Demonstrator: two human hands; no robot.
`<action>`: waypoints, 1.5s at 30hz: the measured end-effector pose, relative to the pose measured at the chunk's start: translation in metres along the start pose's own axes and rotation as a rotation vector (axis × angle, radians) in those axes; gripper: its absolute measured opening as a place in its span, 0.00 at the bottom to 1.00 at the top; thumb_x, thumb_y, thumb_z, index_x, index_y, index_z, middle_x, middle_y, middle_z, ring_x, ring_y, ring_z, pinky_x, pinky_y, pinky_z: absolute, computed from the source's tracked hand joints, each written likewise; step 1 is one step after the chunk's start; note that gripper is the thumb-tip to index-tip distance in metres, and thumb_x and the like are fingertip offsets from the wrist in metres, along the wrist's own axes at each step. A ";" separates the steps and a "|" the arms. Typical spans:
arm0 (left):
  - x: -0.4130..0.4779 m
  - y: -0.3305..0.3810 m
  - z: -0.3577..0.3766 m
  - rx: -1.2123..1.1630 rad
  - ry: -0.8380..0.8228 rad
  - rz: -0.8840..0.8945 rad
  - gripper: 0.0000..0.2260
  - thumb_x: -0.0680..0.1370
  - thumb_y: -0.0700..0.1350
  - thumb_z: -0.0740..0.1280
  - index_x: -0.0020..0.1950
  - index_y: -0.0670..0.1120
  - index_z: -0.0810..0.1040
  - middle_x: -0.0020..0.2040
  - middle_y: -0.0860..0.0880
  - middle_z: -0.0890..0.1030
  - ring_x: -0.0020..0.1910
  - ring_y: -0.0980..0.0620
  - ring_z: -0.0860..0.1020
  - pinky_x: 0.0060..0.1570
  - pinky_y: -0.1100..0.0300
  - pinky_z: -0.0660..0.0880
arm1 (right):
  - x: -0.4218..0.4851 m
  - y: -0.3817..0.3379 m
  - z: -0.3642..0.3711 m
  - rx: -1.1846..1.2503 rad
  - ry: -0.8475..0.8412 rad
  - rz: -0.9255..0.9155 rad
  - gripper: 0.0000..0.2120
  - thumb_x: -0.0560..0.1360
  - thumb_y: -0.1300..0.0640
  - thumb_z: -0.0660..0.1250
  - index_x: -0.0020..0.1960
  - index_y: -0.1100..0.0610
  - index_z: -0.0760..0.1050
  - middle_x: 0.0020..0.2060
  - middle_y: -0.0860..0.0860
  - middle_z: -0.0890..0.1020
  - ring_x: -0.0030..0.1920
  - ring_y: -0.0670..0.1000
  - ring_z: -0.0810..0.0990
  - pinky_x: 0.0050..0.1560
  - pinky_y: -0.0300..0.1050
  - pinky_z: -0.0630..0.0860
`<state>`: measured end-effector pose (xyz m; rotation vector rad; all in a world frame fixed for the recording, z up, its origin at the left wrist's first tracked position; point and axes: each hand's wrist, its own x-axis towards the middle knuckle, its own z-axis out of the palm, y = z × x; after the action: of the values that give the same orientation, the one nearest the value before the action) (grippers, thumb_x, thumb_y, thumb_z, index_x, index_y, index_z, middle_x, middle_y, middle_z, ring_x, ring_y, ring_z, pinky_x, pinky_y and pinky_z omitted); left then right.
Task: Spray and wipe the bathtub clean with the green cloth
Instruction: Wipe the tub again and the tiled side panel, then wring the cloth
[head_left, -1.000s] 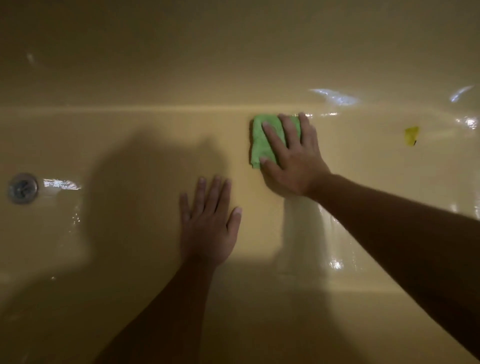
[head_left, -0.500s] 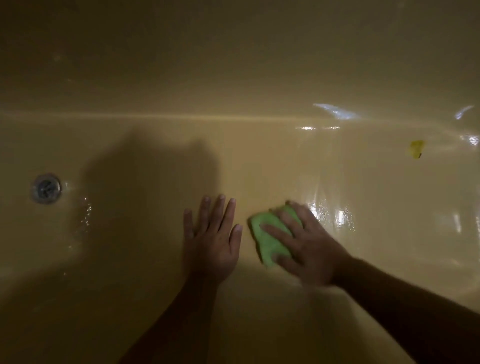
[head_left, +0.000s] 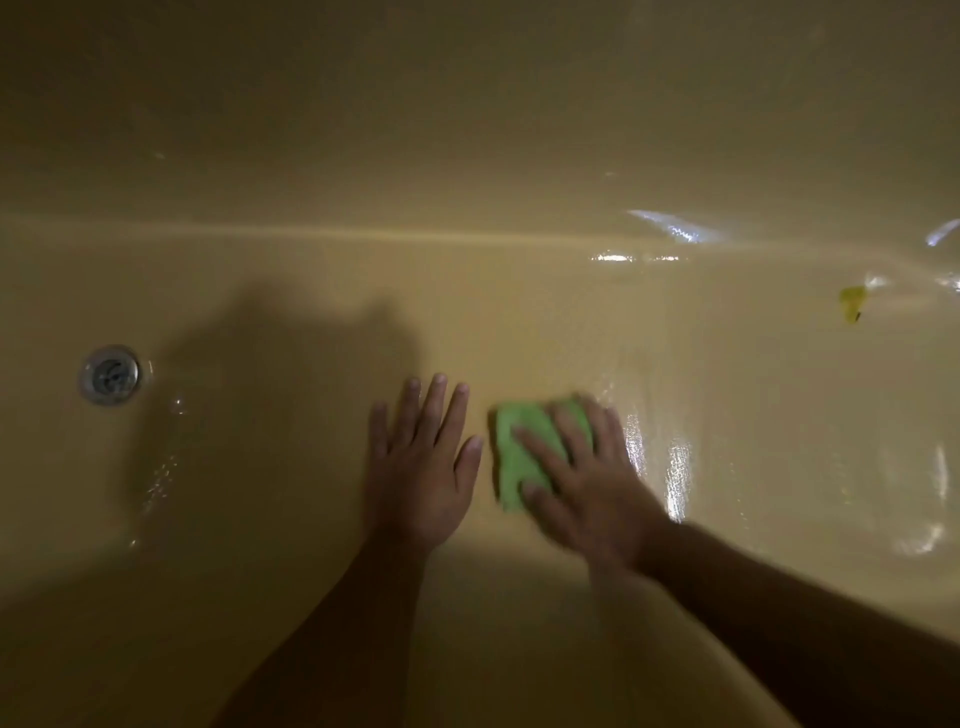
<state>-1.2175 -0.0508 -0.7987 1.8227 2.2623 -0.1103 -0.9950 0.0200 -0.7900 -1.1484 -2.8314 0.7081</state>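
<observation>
While its fingers lie spread and fairly straight, the right hand (head_left: 587, 483) presses on the green cloth (head_left: 519, 452); its grip is flat and wide, not closed round the fabric, though blur softens the fingertips. Part of the cloth is hidden under that hand. Just beside it, not touching the cloth, the left hand (head_left: 421, 467) rests flat, grip wide, on the floor of the yellow bathtub (head_left: 727, 374). To the right, wet glints (head_left: 680, 467) show. A round metal drain (head_left: 109, 374) sits far left; a small yellow scrap (head_left: 852, 304), too dim to identify, far right.
</observation>
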 end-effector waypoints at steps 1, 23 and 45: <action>-0.007 -0.001 0.000 0.008 -0.015 0.002 0.28 0.86 0.60 0.50 0.85 0.51 0.58 0.84 0.47 0.58 0.84 0.42 0.53 0.78 0.34 0.52 | -0.025 -0.014 0.005 0.005 -0.050 -0.031 0.28 0.85 0.38 0.50 0.82 0.46 0.62 0.79 0.59 0.66 0.80 0.69 0.54 0.77 0.72 0.54; 0.058 -0.040 -0.008 0.017 0.026 0.055 0.28 0.86 0.60 0.47 0.86 0.55 0.51 0.85 0.51 0.54 0.85 0.44 0.49 0.78 0.33 0.48 | 0.122 0.014 -0.023 -0.065 0.113 0.186 0.31 0.83 0.39 0.50 0.83 0.47 0.58 0.80 0.61 0.59 0.80 0.71 0.49 0.77 0.73 0.46; 0.023 0.079 0.000 -0.032 -0.071 -0.057 0.28 0.85 0.59 0.46 0.85 0.55 0.52 0.85 0.42 0.50 0.84 0.35 0.46 0.76 0.29 0.48 | -0.056 0.045 -0.015 -0.049 -0.121 0.284 0.31 0.84 0.37 0.45 0.85 0.46 0.50 0.83 0.59 0.54 0.82 0.69 0.45 0.78 0.73 0.41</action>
<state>-1.1454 -0.0109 -0.7970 1.7119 2.2545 -0.1446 -0.9214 0.0172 -0.7855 -1.5894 -2.8258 0.7467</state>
